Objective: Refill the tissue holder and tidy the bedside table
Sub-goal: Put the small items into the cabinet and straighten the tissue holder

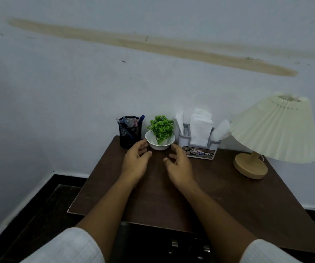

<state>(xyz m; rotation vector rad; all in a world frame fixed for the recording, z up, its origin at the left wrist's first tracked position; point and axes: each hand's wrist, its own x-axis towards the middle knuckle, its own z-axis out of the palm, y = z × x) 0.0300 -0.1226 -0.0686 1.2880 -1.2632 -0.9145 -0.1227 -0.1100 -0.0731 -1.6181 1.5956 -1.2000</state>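
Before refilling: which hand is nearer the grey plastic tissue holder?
Right. The right hand is just left of the grey plastic tissue holder; the left hand is farther left, beside the white plant bowl.

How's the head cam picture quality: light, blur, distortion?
Head view: dim, even, bluish light, no glare; faint shadow under the left hand and right hand on the table; wide-angle warp tilts the lamp near the right edge; tissue holder label is legible.
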